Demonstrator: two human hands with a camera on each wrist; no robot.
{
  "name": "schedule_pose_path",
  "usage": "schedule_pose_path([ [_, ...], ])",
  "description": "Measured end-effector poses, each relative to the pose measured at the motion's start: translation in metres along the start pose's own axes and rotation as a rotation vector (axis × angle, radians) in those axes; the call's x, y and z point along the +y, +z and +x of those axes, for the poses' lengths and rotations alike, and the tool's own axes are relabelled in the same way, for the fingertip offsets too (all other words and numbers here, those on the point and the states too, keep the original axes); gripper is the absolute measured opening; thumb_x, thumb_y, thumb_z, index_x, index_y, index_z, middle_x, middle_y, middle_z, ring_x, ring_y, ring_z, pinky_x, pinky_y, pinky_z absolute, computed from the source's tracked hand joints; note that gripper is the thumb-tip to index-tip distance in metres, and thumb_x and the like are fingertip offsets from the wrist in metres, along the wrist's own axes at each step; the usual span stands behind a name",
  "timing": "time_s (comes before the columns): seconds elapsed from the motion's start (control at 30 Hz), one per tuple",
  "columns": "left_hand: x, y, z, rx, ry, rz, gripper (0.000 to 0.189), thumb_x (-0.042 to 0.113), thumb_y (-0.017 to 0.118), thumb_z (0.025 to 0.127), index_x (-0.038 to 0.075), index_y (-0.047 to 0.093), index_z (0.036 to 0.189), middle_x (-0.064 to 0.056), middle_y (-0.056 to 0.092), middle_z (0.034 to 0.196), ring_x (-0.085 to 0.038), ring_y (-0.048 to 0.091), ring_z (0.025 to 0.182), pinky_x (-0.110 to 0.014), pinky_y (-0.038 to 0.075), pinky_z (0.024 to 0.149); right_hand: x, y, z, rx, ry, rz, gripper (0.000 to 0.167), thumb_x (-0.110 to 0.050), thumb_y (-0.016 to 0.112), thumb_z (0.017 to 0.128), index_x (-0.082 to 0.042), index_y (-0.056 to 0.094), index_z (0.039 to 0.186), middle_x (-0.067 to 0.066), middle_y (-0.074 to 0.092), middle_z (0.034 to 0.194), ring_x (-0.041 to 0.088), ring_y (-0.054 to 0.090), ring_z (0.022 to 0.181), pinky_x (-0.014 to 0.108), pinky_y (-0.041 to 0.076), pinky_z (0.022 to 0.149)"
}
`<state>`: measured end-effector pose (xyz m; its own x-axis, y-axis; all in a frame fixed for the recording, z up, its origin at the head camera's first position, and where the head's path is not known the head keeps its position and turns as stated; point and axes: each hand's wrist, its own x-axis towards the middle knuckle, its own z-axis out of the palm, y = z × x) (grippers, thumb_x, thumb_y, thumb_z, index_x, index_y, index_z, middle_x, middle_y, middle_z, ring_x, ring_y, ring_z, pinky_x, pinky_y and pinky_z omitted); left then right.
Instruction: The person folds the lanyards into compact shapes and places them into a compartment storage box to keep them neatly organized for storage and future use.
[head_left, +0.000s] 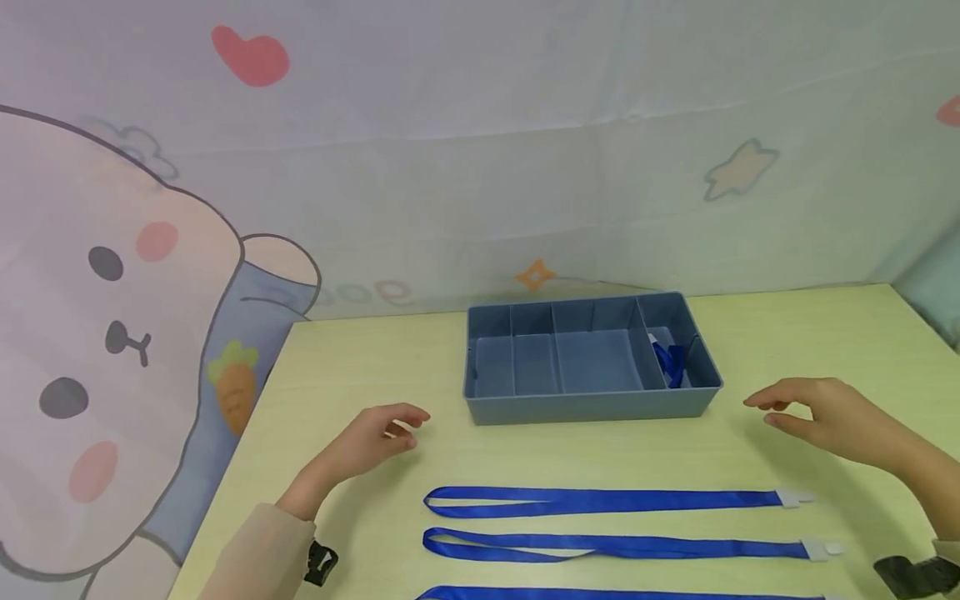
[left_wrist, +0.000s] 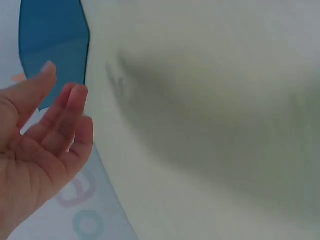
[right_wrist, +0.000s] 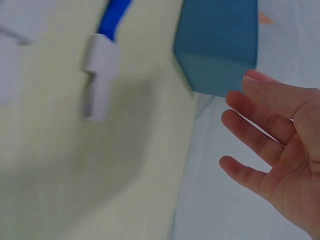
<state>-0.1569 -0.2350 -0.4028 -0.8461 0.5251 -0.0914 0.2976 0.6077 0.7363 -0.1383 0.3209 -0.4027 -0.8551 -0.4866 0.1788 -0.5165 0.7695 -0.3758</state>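
Note:
A grey-blue divided tray [head_left: 585,407] stands toward the back of the table. In its right-hand compartment lies a folded blue lanyard [head_left: 672,365]. Nearer the front, several blue lanyards are laid out sideways, among them one at the back [head_left: 630,500] and a middle one [head_left: 637,547], white clips to the right. The left hand [head_left: 378,437] hovers left of the tray, fingers loosely bent around nothing. Right of the tray, the right hand [head_left: 832,417] hangs over the table, also holding nothing, fingers relaxed. The right wrist view shows a lanyard's white clip [right_wrist: 101,70] below that hand.
The pale yellow table [head_left: 360,358] meets a printed cloth backdrop [head_left: 450,167] behind the tray. Black straps [head_left: 321,563] sit at the wrists. Lower in the head view, a front lanyard [head_left: 600,593] is cut off by the frame edge.

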Motion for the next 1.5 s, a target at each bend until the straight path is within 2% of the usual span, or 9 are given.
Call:
schedule_pose_path([
  [0.1,-0.002,0.007,-0.007,-0.106,0.012,-0.031,0.034,0.000,0.063,0.086,-0.003,0.058,0.119,-0.018,0.060,0.114,-0.029,0.061,0.096,-0.032,0.050,0.083,0.005,0.011,-0.011,-0.005,-0.049,0.032,0.025,0.000,0.073,0.075,-0.009,0.069,0.098,-0.005,0.067,0.093,-0.004,0.054,0.079,0.023,0.049,0.061],
  [0.17,-0.004,0.010,-0.010,-0.150,0.007,-0.035,0.034,0.001,0.065,0.085,-0.003,0.059,0.118,-0.016,0.062,0.111,-0.024,0.062,0.090,-0.028,0.051,0.080,0.009,0.017,-0.018,-0.009,-0.084,0.064,0.025,0.001,0.073,0.075,-0.009,0.069,0.097,-0.007,0.067,0.093,-0.003,0.055,0.079,0.020,0.049,0.061],
  [0.33,-0.006,0.014,-0.013,-0.217,-0.007,-0.054,0.034,-0.002,0.067,0.082,-0.002,0.061,0.116,-0.010,0.063,0.102,-0.017,0.061,0.081,-0.025,0.051,0.074,0.014,0.029,-0.028,-0.015,-0.122,0.142,0.026,0.002,0.073,0.074,-0.011,0.069,0.096,-0.010,0.066,0.091,-0.001,0.057,0.080,0.016,0.047,0.064],
  [0.57,-0.004,0.018,-0.015,-0.304,-0.056,-0.053,0.041,0.001,0.075,0.075,0.005,0.063,0.114,-0.001,0.062,0.101,-0.019,0.058,0.089,-0.028,0.050,0.079,0.015,0.035,-0.029,-0.052,-0.170,0.236,0.025,0.001,0.074,0.075,-0.011,0.068,0.097,-0.010,0.066,0.090,0.001,0.058,0.080,0.017,0.047,0.063],
  [0.83,-0.005,0.029,-0.014,-0.301,-0.008,0.017,0.042,0.004,0.080,0.070,0.008,0.065,0.110,0.008,0.060,0.090,-0.011,0.055,0.082,-0.024,0.049,0.076,0.013,0.039,-0.029,-0.210,-0.067,0.398,0.022,-0.014,0.073,0.080,-0.010,0.068,0.101,-0.008,0.065,0.094,0.002,0.056,0.081,0.020,0.047,0.064],
  [1.03,-0.005,0.034,-0.012,-0.287,0.039,0.042,0.037,0.008,0.081,0.070,0.012,0.067,0.105,0.011,0.059,0.085,-0.010,0.053,0.078,-0.023,0.048,0.071,0.016,0.045,-0.032,-0.203,-0.127,0.447,0.022,-0.012,0.076,0.077,-0.014,0.067,0.097,-0.007,0.063,0.091,0.005,0.054,0.077,0.019,0.047,0.062],
  [1.3,-0.005,0.036,-0.009,-0.268,0.065,0.028,0.025,0.005,0.079,0.073,0.012,0.070,0.095,0.011,0.062,0.085,-0.007,0.054,0.074,-0.022,0.049,0.070,0.015,0.047,-0.032,-0.243,-0.095,0.388,0.016,-0.021,0.076,0.077,-0.022,0.063,0.087,-0.016,0.054,0.083,0.003,0.047,0.070,0.020,0.044,0.057],
  [1.5,-0.008,0.036,-0.008,-0.256,0.065,-0.003,0.019,0.001,0.075,0.075,0.010,0.070,0.091,0.008,0.063,0.078,-0.003,0.054,0.069,-0.021,0.050,0.065,0.015,0.048,-0.032,-0.232,-0.114,0.401,0.019,-0.016,0.076,0.077,-0.022,0.060,0.084,-0.017,0.050,0.076,0.001,0.046,0.067,0.021,0.038,0.051],
])
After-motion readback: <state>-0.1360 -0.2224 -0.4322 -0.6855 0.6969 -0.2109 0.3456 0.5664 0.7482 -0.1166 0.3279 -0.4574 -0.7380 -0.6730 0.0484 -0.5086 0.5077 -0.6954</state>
